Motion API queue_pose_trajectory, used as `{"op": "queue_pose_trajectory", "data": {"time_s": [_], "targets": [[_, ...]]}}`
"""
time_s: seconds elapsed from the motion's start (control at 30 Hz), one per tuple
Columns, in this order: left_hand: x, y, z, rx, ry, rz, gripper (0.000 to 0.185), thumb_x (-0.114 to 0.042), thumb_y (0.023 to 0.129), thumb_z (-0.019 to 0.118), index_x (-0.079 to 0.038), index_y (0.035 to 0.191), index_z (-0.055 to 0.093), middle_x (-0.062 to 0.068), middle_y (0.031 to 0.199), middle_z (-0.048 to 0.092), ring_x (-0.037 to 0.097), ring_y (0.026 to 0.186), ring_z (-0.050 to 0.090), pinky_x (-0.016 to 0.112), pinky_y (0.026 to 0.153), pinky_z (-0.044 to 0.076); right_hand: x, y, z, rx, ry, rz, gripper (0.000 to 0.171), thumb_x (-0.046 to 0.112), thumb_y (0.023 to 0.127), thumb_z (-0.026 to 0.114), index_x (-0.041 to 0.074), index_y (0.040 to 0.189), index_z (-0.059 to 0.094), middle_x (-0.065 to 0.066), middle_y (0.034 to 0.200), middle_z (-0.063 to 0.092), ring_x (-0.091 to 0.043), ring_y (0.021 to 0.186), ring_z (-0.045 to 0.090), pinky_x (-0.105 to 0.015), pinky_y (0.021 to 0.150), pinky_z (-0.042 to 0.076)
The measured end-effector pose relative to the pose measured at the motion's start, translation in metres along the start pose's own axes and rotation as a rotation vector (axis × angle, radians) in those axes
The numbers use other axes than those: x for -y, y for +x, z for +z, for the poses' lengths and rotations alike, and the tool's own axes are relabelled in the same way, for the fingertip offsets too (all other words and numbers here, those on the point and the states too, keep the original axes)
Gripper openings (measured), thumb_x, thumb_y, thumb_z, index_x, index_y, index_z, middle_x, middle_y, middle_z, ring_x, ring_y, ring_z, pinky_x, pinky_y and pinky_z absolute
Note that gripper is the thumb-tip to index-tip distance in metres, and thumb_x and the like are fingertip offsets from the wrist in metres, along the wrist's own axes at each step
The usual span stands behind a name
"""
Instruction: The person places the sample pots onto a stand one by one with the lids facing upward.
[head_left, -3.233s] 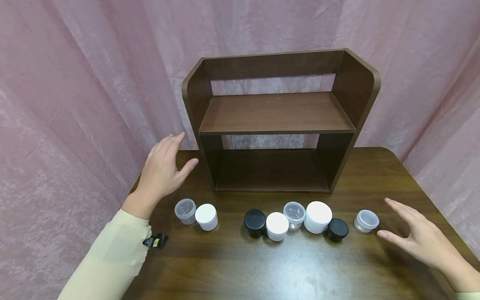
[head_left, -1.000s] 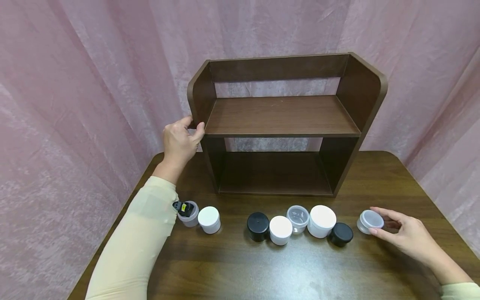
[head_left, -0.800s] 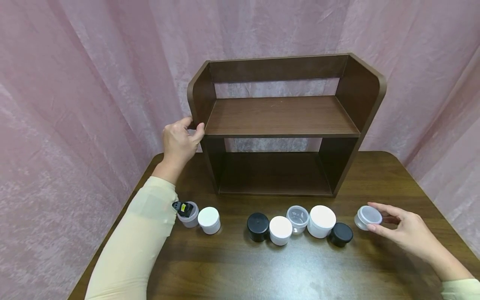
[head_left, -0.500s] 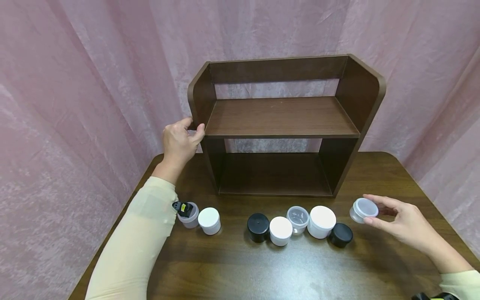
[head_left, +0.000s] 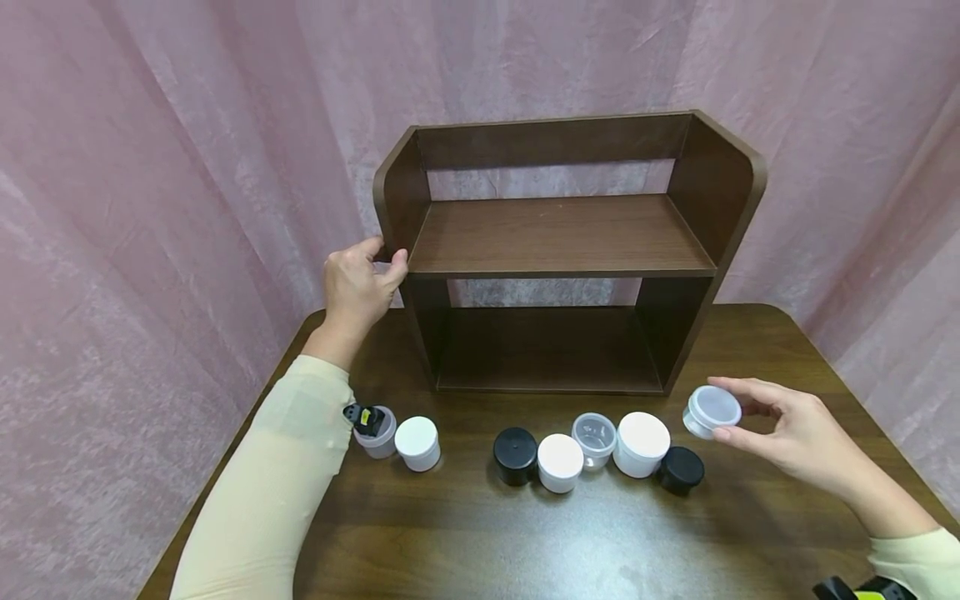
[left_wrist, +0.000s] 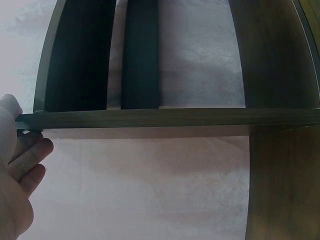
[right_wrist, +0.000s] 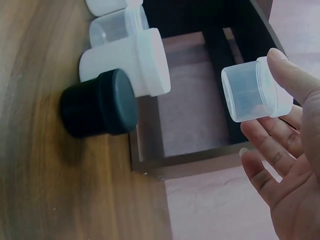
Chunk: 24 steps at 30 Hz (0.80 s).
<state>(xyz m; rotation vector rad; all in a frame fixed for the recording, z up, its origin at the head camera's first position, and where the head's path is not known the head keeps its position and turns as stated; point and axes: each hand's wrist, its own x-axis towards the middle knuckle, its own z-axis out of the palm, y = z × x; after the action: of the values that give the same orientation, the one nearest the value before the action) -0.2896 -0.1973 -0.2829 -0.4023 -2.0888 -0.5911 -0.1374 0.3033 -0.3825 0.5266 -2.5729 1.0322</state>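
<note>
My right hand (head_left: 798, 437) pinches a small clear plastic jar (head_left: 708, 412) by its lid, thumb on the near side and fingertips on the far side. In the right wrist view the clear jar (right_wrist: 245, 92) hangs clear of the tabletop, with nothing visible inside. A small wooden shelf (head_left: 562, 237) with two levels stands at the back of the table. My left hand (head_left: 356, 287) grips its left side panel at middle-board height, thumb at the front edge. In the left wrist view, the fingers (left_wrist: 32, 160) lie partly behind the panel (left_wrist: 75, 119).
A row of jars stands before the shelf: black (head_left: 515, 456), white (head_left: 560, 462), clear (head_left: 594, 440), larger white (head_left: 642, 444) and small black (head_left: 681, 469). Farther left, another clear jar (head_left: 378, 437), partly behind the wrist camera, stands next to a white jar (head_left: 417, 443). A pink curtain (head_left: 187, 125) hangs behind.
My left hand has moved from beside the shelf onto its side panel and stays there. My right hand has closed on the clear jar, lifted it and carried it left towards the shelf.
</note>
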Motion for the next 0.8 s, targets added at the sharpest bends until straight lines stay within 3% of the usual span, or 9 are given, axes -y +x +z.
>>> {"op": "queue_pose_trajectory", "data": {"time_s": [0.57,0.8], "targets": [[-0.001,-0.001,0.0,-0.012,-0.005,-0.004,0.029,-0.024,0.083,0.066,0.001,0.07,0.06,0.017,0.056,0.059,0.028,0.047,0.044,0.043,0.048,0.04,0.03,0.027,0.007,0.043,0.042,-0.089,0.061,0.011,0.069,0.086,0.024,0.124,0.064,0.009,0.109,0.067,-0.005,0.09,0.061,-0.016,0.071,0.044],[0.0,-0.001,0.003,-0.029,-0.012,0.0,0.029,-0.024,0.083,0.066,0.0,0.068,0.06,0.016,0.055,0.057,0.026,0.046,0.041,0.042,0.048,0.039,0.047,0.042,0.018,0.041,0.118,-0.208,0.063,0.0,0.068,0.084,0.014,0.126,0.063,0.004,0.109,0.066,-0.005,0.092,0.06,-0.013,0.078,0.045]]}}
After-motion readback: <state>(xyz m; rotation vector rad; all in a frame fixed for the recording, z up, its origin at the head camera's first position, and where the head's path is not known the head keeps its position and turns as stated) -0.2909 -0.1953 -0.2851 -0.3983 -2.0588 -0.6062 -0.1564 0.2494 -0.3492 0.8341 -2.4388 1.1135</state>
